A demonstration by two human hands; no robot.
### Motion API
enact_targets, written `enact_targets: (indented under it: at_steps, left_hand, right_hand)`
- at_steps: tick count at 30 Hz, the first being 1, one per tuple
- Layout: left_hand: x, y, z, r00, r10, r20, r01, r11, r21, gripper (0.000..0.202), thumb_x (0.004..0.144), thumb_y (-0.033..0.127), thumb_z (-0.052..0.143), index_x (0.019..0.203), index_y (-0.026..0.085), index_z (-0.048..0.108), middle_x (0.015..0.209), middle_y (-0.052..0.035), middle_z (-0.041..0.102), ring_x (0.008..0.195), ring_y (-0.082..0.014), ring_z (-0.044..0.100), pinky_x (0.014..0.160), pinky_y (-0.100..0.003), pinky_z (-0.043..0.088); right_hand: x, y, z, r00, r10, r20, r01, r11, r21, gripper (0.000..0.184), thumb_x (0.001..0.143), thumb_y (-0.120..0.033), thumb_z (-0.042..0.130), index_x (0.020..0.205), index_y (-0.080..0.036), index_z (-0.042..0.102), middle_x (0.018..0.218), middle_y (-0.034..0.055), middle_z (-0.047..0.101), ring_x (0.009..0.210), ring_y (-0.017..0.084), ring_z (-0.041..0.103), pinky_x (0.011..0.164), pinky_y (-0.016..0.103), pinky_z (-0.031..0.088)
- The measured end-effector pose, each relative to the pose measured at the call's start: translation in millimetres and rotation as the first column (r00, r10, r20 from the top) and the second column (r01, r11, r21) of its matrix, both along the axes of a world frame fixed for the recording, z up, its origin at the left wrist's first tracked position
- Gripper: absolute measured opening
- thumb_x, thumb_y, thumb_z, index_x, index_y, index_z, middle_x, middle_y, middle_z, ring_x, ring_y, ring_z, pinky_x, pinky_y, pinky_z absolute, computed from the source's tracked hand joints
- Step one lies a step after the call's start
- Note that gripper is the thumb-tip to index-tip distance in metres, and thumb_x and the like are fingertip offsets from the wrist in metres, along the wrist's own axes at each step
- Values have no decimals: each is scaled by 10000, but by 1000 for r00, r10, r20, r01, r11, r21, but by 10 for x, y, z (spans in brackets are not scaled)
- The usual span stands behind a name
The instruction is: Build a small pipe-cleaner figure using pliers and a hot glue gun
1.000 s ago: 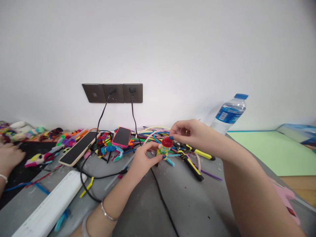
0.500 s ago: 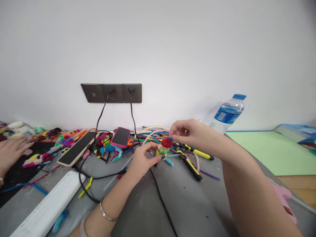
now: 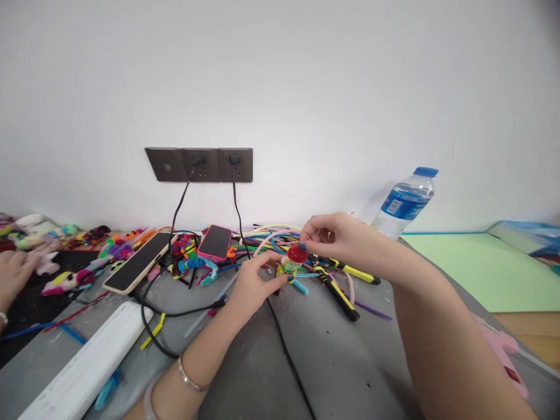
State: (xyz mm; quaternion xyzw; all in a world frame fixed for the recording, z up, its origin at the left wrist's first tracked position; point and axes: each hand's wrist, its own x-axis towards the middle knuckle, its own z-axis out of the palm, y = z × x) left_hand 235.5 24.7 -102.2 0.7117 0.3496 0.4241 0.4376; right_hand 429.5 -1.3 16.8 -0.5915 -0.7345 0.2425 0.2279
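Observation:
Between the thumb and fingers of my left hand (image 3: 254, 284) is a small pipe-cleaner figure (image 3: 287, 266), yellow and light blue, upright just above the grey table (image 3: 332, 361). A round red hat-like piece (image 3: 297, 254) tops it. My right hand (image 3: 330, 233) pinches the edge of this red piece from the right, thumb and index finger together. Just behind and right of the figure lie pliers (image 3: 336, 294) with yellow and black handles. A light blue pipe cleaner (image 3: 300, 286) lies just below the figure.
Two phones (image 3: 140, 263) (image 3: 214, 241), black cables (image 3: 286, 350) and a white power strip (image 3: 87, 364) are to the left. Loose pipe cleaners (image 3: 280, 230) line the wall. A water bottle (image 3: 405, 204) leans at right. Another person's hand (image 3: 17, 274) is at far left.
My hands keep nearly the same grip on the figure and its red piece. At far left, the other person's hand has drawn back a little, showing more of a pale pink piece.

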Motion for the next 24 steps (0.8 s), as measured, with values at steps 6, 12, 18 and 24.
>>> enact_targets:
  at_steps: [6, 12, 18, 24]
  left_hand:
    - [-1, -7, 10, 1000, 5, 3, -5, 1000, 5, 220, 708, 165, 718, 927, 188, 717, 914, -36, 753, 841, -186, 654, 789, -281, 486]
    - [-2, 2, -12, 1000, 13, 3, -13, 1000, 11, 223, 712, 158, 713, 932, 192, 718, 929, -36, 750, 840, -181, 645, 781, -273, 482]
    - [0, 2, -16, 1000, 0, -3, 0, 1000, 4, 227, 727, 162, 702, 952, 189, 711, 940, -34, 742, 851, -173, 636, 799, -271, 475]
    - [7, 1, -8, 1000, 7, 3, -7, 1000, 10, 210, 731, 171, 700, 940, 186, 709, 929, -35, 741, 832, -170, 637, 778, -267, 477]
  right_hand:
    - [21, -51, 62, 1000, -9, -20, 10, 998, 59, 170, 809, -343, 576, 780, -193, 649, 648, -5, 607, 567, 131, 506, 519, 246, 344]
    - [24, -43, 56, 1000, 28, 11, -29, 999, 33, 147, 807, -330, 587, 805, -196, 648, 633, -11, 594, 551, 129, 499, 513, 245, 343]
    - [2, -15, 13, 999, 38, 13, -38, 999, 1, 103, 779, -281, 590, 793, -200, 654, 611, -24, 589, 526, 122, 501, 514, 244, 363]
    - [-14, -20, 30, 999, 40, 16, -40, 999, 0, 123, 778, -297, 598, 772, -199, 673, 600, -18, 598, 534, 128, 504, 520, 250, 366]
